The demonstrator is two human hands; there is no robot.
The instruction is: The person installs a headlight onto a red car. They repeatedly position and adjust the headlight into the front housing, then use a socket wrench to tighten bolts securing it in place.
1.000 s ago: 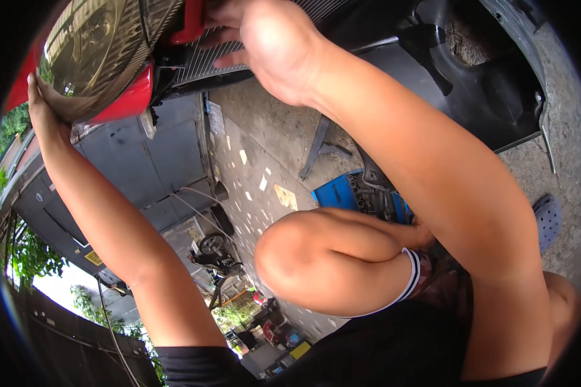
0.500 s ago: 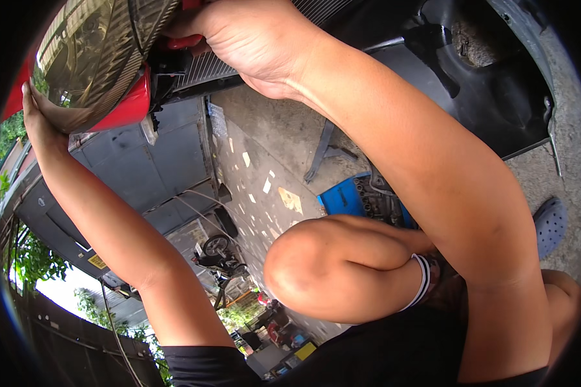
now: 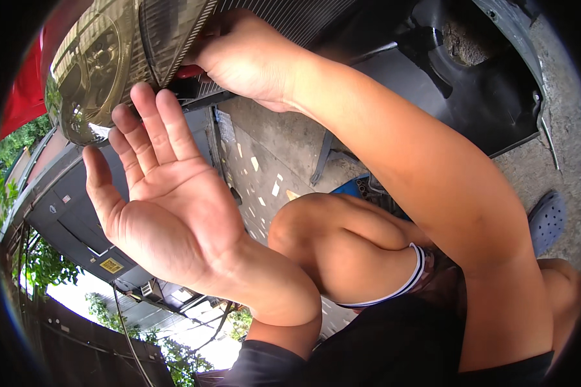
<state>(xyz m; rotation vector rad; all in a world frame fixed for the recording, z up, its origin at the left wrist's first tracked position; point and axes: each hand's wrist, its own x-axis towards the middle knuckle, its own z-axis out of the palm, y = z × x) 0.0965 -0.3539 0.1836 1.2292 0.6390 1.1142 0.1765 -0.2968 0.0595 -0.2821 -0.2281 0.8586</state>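
A large car headlight [image 3: 103, 58] with a clear lens fills the upper left, beside a red body panel [image 3: 26, 90]. My left hand [image 3: 174, 193] is open just below the headlight, palm turned up and fingers stretched out, holding nothing. At the headlight's inner edge, my right hand [image 3: 252, 61] has its fingers curled and partly hidden behind it. A small glossy red piece [image 3: 190, 71] shows under those fingers; whether it belongs to a tool or the car I cannot tell. Finely ribbed fins [image 3: 316, 22] lie behind the right hand.
A black plastic panel [image 3: 413, 84] covers the upper right. Past my bent knee sits a blue tray [image 3: 352, 187] with metal parts, near a grey metal bar [image 3: 323, 158]. A blue-grey clog [image 3: 549, 222] lies at right. A dark gate [image 3: 71, 200] stands at left.
My left hand has let go of the headlight's lower edge and swung right and nearer, palm up. The right hand stays by the headlight, shifted slightly. The red trim under the headlight is no longer visible.
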